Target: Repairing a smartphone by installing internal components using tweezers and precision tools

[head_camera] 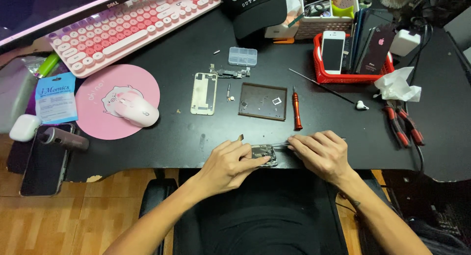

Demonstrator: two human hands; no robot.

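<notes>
I see left hand [228, 164] pinning the opened phone [264, 154] to the tabletop [186, 68] edge (steadying it); right hand [321, 152] pinches tweezers [280, 144] into it.

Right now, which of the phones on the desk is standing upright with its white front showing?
The white phone in the red basket. It stands on end, screen outward; the dark phone at the left edge lies flat.

Pink keyboard [128, 20] at counter's [186, 63] far left; pink mouse [137, 112] on round pink mouse pad [98, 125]. Red screwdriver [297, 110] just beside dark square tray [263, 102]. Red basket [343, 77] holds white phone [333, 51]. Black cap [256, 9] far centre. Crumpled tissue [398, 85], red-handled pliers [405, 125] right.
</notes>
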